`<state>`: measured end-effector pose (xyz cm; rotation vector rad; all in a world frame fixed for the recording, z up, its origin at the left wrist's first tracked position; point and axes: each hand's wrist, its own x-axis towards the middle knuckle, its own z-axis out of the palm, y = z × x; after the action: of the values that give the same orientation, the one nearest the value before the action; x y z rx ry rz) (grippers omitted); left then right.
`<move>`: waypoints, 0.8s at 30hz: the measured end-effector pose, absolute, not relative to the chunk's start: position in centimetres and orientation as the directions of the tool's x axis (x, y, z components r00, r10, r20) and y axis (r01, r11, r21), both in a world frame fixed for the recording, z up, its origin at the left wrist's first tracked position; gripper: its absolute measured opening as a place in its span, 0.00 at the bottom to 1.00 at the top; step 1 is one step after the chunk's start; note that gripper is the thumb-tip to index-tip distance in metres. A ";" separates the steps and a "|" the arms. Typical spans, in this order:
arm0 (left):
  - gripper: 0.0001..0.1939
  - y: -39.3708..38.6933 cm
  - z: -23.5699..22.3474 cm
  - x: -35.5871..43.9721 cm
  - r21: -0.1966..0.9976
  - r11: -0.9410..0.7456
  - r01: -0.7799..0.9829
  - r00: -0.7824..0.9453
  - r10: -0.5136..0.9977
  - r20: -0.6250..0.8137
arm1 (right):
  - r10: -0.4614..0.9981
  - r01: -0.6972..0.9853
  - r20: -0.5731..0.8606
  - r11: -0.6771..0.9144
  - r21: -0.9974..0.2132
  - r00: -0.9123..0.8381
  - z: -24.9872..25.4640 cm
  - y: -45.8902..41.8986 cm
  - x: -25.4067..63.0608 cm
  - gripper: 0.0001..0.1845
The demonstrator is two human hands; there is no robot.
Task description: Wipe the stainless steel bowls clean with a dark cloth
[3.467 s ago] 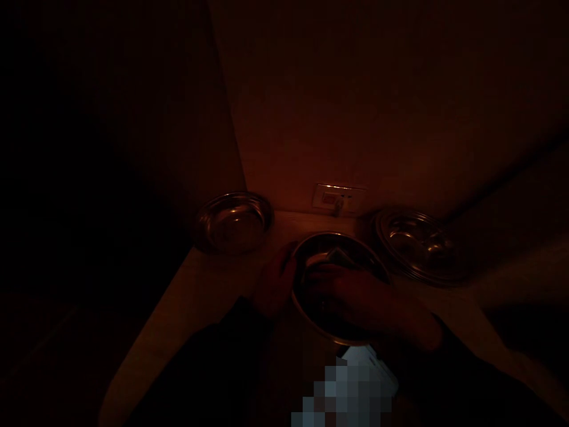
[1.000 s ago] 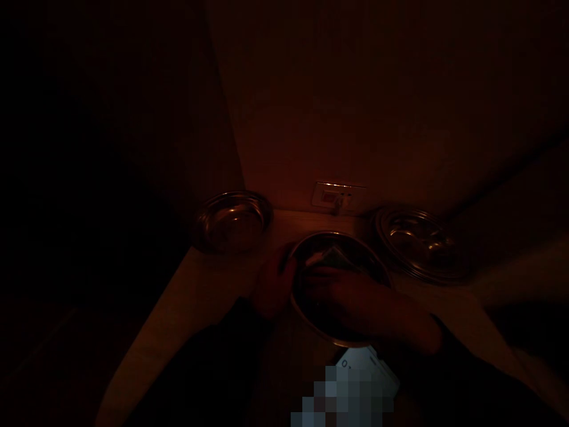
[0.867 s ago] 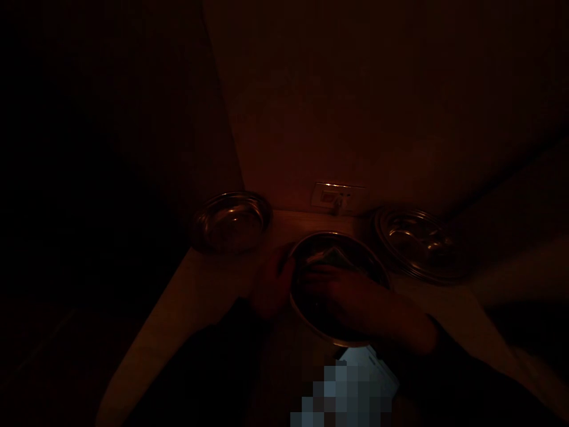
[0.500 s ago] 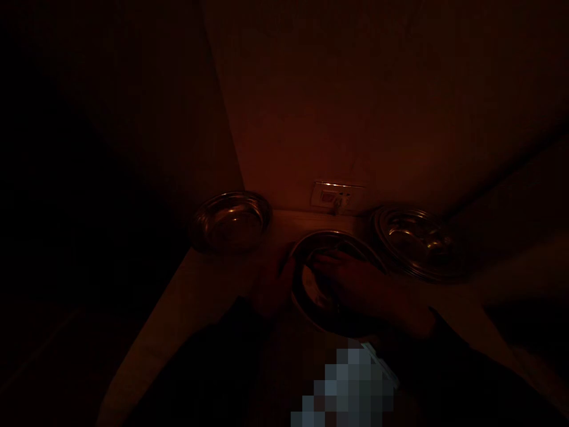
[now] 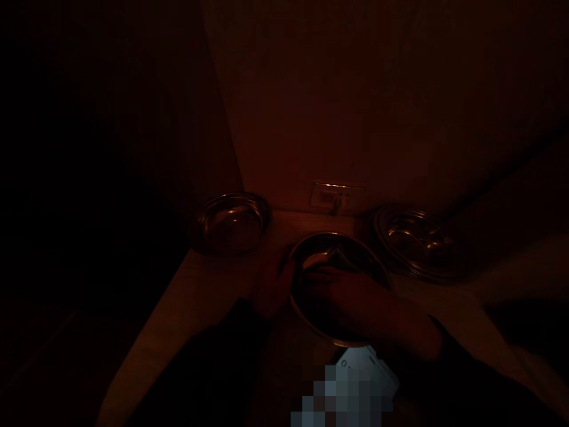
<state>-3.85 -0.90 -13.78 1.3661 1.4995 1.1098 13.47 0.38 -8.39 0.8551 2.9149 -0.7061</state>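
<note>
The scene is very dark. A round metal bowl [image 5: 340, 343] rests on a wooden surface in the middle, its rim slightly tilted towards me. At its left side my left hand [image 5: 272, 287] grips the rim, the thumb near the inner edge. My right hand [image 5: 338, 293] reaches inside, its fingers close together and pressed low against the inner wall. Just beyond those fingers a dull greenish patch [image 5: 344, 259] shows in the bowl; whether it is a cloth or a reflection I cannot tell. What lies under my right palm is hidden.
A shiny metal bowl [image 5: 233, 228] stands at the back left. Several stacked metal plates or dishes [image 5: 418, 243] sit at the right. A socket plate [image 5: 338, 194] with something plugged in is on the wall. A pale, partly pixelated object [image 5: 367, 370] lies close to me.
My right hand has moved slightly down and towards me inside the bowl. The bowl's near rim shows lower, and the greenish patch and more of the pale object have come into sight.
</note>
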 end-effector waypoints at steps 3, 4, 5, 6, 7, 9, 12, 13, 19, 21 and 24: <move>0.20 -1.0 -13.7 -3.8 0.955 0.004 0.297 -0.070 0.997 0.018 | 0.588 0.608 -0.176 0.707 -0.362 -0.789 -8.7 1.0 13.9 0.22; 0.20 -1.0 -13.7 -3.8 0.955 0.003 0.296 -0.070 0.997 0.019 | 0.617 0.639 -0.183 0.695 -0.330 -0.766 -8.9 1.2 14.1 0.22; 0.20 -1.1 -13.7 -3.8 0.956 0.002 0.293 -0.068 0.998 0.019 | 0.642 0.665 -0.185 0.685 -0.299 -0.744 -9.1 1.5 14.3 0.22; 0.20 -1.1 -13.8 -3.8 0.957 -0.001 0.291 -0.060 0.998 0.019 | 0.660 0.683 -0.182 0.679 -0.270 -0.729 -9.2 1.8 14.5 0.22; 0.21 -1.1 -13.8 -3.8 0.957 -0.005 0.290 -0.055 0.998 0.022 | 0.671 0.693 -0.179 0.677 -0.248 -0.719 -9.3 2.0 14.7 0.23; 0.21 -1.0 -13.8 -3.8 0.958 -0.013 0.286 -0.044 0.999 0.027 | 0.675 0.695 -0.168 0.684 -0.223 -0.718 -9.4 2.2 14.9 0.23; 0.20 -1.0 -13.9 -3.8 0.959 -0.008 0.282 -0.057 0.998 0.025 | 0.636 0.656 -0.163 0.717 -0.237 -0.754 -9.1 1.8 14.8 0.23; 0.20 -1.0 -13.9 -3.8 0.960 -0.007 0.279 -0.061 0.998 0.025 | 0.617 0.639 -0.171 0.726 -0.255 -0.768 -8.9 1.6 14.7 0.22; 0.20 -1.0 -13.7 -3.8 0.962 0.006 0.275 -0.065 0.998 0.012 | 0.594 0.622 -0.194 0.711 -0.329 -0.781 -8.5 1.1 14.4 0.19; 0.20 -1.0 -13.7 -3.8 0.958 0.008 0.285 -0.065 0.998 0.011 | 0.625 0.648 -0.183 0.696 -0.310 -0.759 -8.8 1.4 14.6 0.21; 0.20 -1.0 -13.8 -3.8 0.955 0.008 0.297 -0.063 0.998 0.011 | 0.667 0.689 -0.183 0.673 -0.270 -0.723 -9.2 1.8 14.8 0.22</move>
<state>-3.84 -0.99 -13.77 1.3988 1.4777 1.0992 14.81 1.85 -9.18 1.1400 2.8101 -0.4972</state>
